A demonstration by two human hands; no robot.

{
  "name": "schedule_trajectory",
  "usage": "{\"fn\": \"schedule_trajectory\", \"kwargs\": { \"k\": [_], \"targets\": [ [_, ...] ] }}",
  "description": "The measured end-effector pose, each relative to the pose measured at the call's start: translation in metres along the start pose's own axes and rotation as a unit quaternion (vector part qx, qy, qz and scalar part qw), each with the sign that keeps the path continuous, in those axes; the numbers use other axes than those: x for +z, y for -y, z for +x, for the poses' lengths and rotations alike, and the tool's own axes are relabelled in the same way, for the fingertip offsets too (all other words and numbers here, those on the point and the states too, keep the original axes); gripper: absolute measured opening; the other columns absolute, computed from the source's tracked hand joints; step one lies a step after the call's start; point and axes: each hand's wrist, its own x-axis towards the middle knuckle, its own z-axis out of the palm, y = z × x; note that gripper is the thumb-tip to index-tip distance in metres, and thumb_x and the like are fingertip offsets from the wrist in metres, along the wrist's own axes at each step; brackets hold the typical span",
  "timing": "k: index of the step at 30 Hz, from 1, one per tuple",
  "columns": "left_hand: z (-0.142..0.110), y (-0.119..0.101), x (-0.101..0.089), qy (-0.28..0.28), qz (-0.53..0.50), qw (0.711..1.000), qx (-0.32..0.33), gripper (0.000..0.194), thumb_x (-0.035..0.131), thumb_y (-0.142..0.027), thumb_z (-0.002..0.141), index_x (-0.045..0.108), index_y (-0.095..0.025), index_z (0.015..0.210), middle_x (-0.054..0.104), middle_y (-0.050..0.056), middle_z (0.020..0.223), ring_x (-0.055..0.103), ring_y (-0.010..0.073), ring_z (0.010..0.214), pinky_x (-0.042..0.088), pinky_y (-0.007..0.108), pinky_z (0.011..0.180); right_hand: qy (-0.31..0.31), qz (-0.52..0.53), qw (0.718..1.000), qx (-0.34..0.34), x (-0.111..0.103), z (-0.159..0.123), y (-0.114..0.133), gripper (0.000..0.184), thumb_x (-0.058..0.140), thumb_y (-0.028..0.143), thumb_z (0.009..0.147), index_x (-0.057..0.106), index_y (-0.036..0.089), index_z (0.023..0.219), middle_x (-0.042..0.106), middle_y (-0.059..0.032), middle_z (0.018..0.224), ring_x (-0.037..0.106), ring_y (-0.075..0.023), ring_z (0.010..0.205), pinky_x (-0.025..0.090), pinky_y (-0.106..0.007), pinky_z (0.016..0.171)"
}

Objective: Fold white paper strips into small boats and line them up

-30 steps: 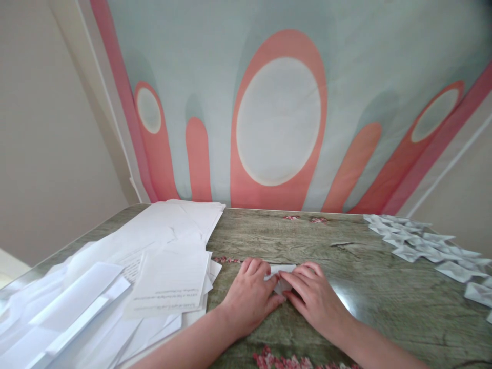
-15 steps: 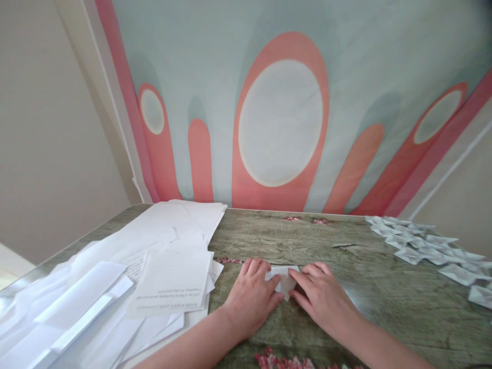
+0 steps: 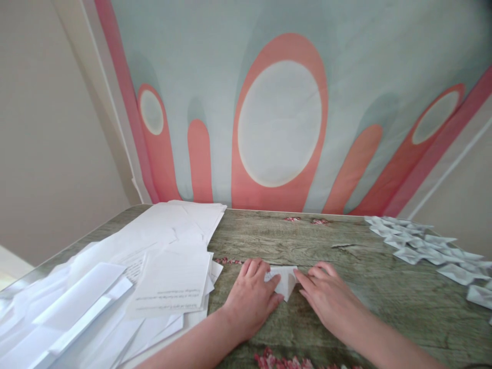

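Note:
A small piece of folded white paper lies on the table between my hands, its lower part narrowing to a point toward me. My left hand holds its left side down, with thumb and forefinger resting on it and the other fingers bent. The left end of the paper is hidden under those fingers. On the other side, my right hand has its fingers stretched and apart. Its forefinger tip touches the upper right corner of the paper, and the thumb sits just off the right edge.
Loose white sheets, some printed, cover the table's left side, with folded strips on top. Several folded paper pieces lie in rows at the right. The wood-patterned table meets a patterned wall panel.
My right hand has moved right, away from my left thumb to the paper's right corner, uncovering more of the pointed fold. My left hand has stayed in place on the paper.

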Motion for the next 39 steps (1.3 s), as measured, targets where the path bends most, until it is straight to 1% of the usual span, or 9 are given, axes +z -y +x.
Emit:
{"fn": "schedule_trajectory", "kwargs": {
  "k": [2, 4, 9, 16, 23, 29, 34, 39],
  "targets": [
    [-0.001, 0.0, 0.001, -0.001, 0.0, 1.0, -0.001, 0.031, 0.05, -0.039, 0.085, 0.054, -0.026, 0.113, 0.051, 0.007, 0.106, 0.039, 0.0253, 0.107, 0.029, 0.044, 0.096, 0.001, 0.0, 1.0, -0.008, 0.003, 0.0, 0.001, 0.034, 0.05, 0.003, 0.076, 0.058, 0.016, 0.107, 0.066, -0.006, 0.084, 0.055, -0.021, 0.078, 0.034, -0.04, 0.082],
    [-0.001, 0.0, 0.003, -0.003, 0.002, 1.0, -0.006, 0.031, 0.051, -0.038, 0.085, 0.053, -0.026, 0.114, 0.05, 0.007, 0.108, 0.039, 0.0254, 0.108, 0.028, 0.044, 0.097, -0.005, -0.013, 1.0, -0.011, 0.007, 0.0, 0.004, 0.035, 0.049, 0.001, 0.076, 0.058, 0.018, 0.106, 0.065, -0.0069, 0.092, 0.054, -0.0226, 0.083, 0.034, -0.042, 0.084],
    [-0.002, 0.0, 0.007, -0.006, 0.0, 1.0, -0.015, 0.033, 0.05, -0.039, 0.085, 0.051, -0.027, 0.116, 0.049, 0.007, 0.112, 0.036, 0.0263, 0.113, 0.026, 0.046, 0.099, -0.012, -0.062, 0.998, 0.008, 0.017, 0.0, 0.011, 0.037, 0.051, 0.004, 0.076, 0.057, 0.018, 0.11, 0.062, -0.0083, 0.09, 0.053, -0.0255, 0.087, 0.035, -0.045, 0.085],
    [-0.003, 0.0, 0.008, -0.004, -0.003, 1.0, -0.022, 0.034, 0.049, -0.041, 0.086, 0.051, -0.028, 0.117, 0.049, 0.006, 0.114, 0.034, 0.0271, 0.116, 0.025, 0.047, 0.1, -0.022, -0.093, 0.995, 0.021, 0.029, -0.002, 0.013, 0.038, 0.054, 0.008, 0.076, 0.056, 0.017, 0.112, 0.06, -0.0072, 0.092, 0.052, -0.0249, 0.091, 0.034, -0.047, 0.091],
    [-0.003, -0.002, 0.006, -0.008, 0.006, 1.0, -0.028, 0.032, 0.048, -0.041, 0.086, 0.054, -0.027, 0.114, 0.05, 0.006, 0.115, 0.035, 0.027, 0.117, 0.024, 0.047, 0.101, -0.012, -0.085, 0.996, 0.022, 0.027, -0.003, 0.015, 0.04, 0.05, 0.004, 0.076, 0.055, 0.015, 0.114, 0.06, -0.0072, 0.094, 0.053, -0.0232, 0.091, 0.031, -0.049, 0.095],
    [-0.002, -0.003, 0.001, -0.008, 0.03, 0.999, -0.032, 0.031, 0.048, -0.041, 0.086, 0.06, -0.02, 0.106, 0.053, 0.008, 0.112, 0.035, 0.028, 0.118, 0.024, 0.046, 0.101, -0.014, -0.08, 0.997, 0.018, 0.028, -0.003, 0.014, 0.04, 0.048, 0.005, 0.077, 0.054, 0.014, 0.115, 0.06, -0.0079, 0.094, 0.055, -0.0228, 0.09, 0.03, -0.05, 0.097],
    [-0.001, -0.004, 0.0, -0.011, 0.063, 0.997, -0.036, 0.031, 0.052, -0.04, 0.083, 0.064, -0.015, 0.097, 0.057, 0.011, 0.108, 0.038, 0.0287, 0.118, 0.024, 0.045, 0.102, -0.029, -0.077, 0.996, 0.017, 0.027, -0.003, 0.014, 0.039, 0.044, 0.002, 0.078, 0.055, 0.016, 0.112, 0.06, -0.0064, 0.089, 0.056, -0.0217, 0.088, 0.03, -0.049, 0.098],
    [-0.001, -0.007, 0.004, -0.023, 0.107, 0.993, -0.045, 0.036, 0.058, -0.04, 0.08, 0.065, -0.01, 0.098, 0.061, 0.015, 0.105, 0.04, 0.0288, 0.118, 0.026, 0.043, 0.102, -0.029, -0.079, 0.996, 0.015, 0.025, -0.002, 0.015, 0.039, 0.043, 0.001, 0.078, 0.056, 0.016, 0.112, 0.06, -0.0065, 0.089, 0.057, -0.0214, 0.087, 0.03, -0.049, 0.098]
  ]
}}
